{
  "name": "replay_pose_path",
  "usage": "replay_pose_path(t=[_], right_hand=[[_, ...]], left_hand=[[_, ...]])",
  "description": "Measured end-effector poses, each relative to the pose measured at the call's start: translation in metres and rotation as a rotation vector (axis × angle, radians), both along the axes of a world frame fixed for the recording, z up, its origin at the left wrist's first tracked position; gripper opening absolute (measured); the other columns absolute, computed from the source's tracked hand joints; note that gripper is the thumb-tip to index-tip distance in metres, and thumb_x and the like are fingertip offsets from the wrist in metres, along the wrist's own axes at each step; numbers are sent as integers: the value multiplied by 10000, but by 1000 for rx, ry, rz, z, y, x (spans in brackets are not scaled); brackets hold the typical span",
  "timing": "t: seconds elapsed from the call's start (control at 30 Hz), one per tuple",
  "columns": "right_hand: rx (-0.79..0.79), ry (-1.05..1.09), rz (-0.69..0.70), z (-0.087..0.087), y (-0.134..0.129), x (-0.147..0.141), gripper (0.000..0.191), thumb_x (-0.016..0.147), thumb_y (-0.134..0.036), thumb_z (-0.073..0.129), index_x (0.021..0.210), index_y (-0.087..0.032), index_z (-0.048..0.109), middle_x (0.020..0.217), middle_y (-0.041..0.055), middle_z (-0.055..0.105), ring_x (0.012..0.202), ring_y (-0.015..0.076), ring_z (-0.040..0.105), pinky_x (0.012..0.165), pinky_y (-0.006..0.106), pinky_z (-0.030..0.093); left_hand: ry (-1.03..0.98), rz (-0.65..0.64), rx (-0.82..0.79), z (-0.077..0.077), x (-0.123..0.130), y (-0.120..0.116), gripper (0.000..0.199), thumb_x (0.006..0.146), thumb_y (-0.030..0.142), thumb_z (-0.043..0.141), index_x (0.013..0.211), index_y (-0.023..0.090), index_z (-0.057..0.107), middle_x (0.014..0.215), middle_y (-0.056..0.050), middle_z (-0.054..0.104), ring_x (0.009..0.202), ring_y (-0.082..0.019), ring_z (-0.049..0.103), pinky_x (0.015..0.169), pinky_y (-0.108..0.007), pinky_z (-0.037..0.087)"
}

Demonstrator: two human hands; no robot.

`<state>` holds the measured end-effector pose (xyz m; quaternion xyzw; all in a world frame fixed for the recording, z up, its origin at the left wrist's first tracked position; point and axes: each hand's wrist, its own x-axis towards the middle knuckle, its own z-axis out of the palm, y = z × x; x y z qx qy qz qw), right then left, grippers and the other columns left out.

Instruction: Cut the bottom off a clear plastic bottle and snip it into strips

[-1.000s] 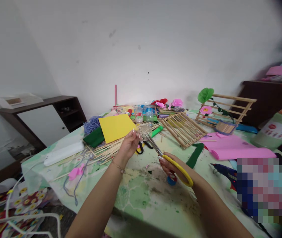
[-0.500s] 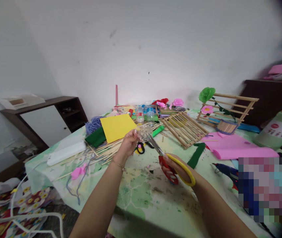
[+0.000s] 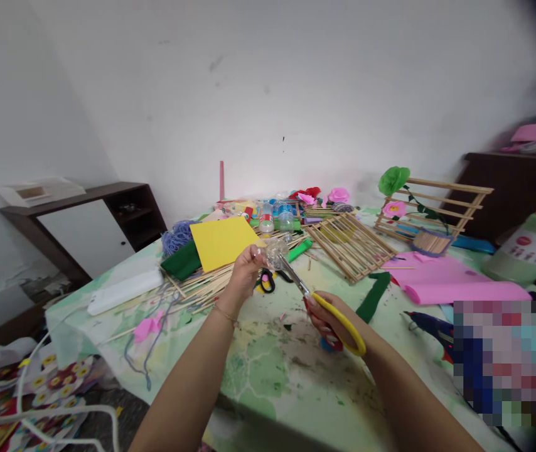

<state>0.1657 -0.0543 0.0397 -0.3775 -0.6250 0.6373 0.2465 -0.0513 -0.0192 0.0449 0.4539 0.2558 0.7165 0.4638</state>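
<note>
My left hand [image 3: 246,269] pinches a small piece of clear plastic [image 3: 277,253], which looks like a cut part of a bottle. Fingers of my right hand [image 3: 331,319] are wrapped through the yellow and red handles of a pair of scissors [image 3: 303,285]. The blades point up and left, with their tips at the clear plastic; the handles are close together. Below my hands is the green patterned tablecloth [image 3: 268,376]. Just behind lie black-handled scissors [image 3: 268,281] and a yellow sheet [image 3: 223,242], beside thin wooden sticks [image 3: 216,285].
At the right are a slatted stick panel [image 3: 353,246], a small stick fence with flowers [image 3: 437,213], a pink sheet [image 3: 460,285] and a glue gun [image 3: 430,329]. Plastic bottles [image 3: 285,218] stand behind. Purple yarn [image 3: 178,238] and a white power strip [image 3: 124,293] lie left.
The scissors' handles have come closer together, and the blades have closed at the clear plastic. My left hand has barely moved.
</note>
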Motion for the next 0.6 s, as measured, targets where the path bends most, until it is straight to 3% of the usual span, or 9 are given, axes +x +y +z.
replay_pose_path(t=[0.13, 0.33, 0.47, 0.6], right_hand=[[25, 15, -41, -1, 3, -1, 529, 666, -585, 708, 714, -230, 318, 477, -122, 349, 363, 26, 249, 331, 156, 203], [154, 40, 49, 0, -2, -1, 451, 741, -556, 656, 721, -227, 347, 511, -101, 390, 378, 45, 305, 361, 185, 232], [198, 9, -30, -1, -2, -6, 497, 656, -559, 726, 706, -227, 360, 523, -102, 355, 415, 51, 284, 387, 199, 205], [249, 84, -96, -15, 5, -11, 513, 602, -514, 782, 674, -217, 369, 568, -86, 369, 500, 64, 285, 441, 207, 213]], left_hand=[[-78, -17, 5, -4, 4, 1, 434, 544, 417, 855, 590, 170, 501, 571, 44, 525, 544, -80, 465, 584, -231, 369], [-310, -121, -80, -6, 8, 1, 354, 519, 314, 879, 583, 172, 562, 561, 56, 543, 579, -70, 511, 637, -219, 427], [-462, -185, -104, -8, 10, 0, 309, 507, 248, 889, 604, 175, 605, 604, 61, 597, 637, -65, 552, 712, -201, 456], [-554, -183, -182, -10, 12, 1, 211, 614, 184, 832, 633, 175, 622, 635, 52, 633, 641, -70, 578, 695, -194, 470]])
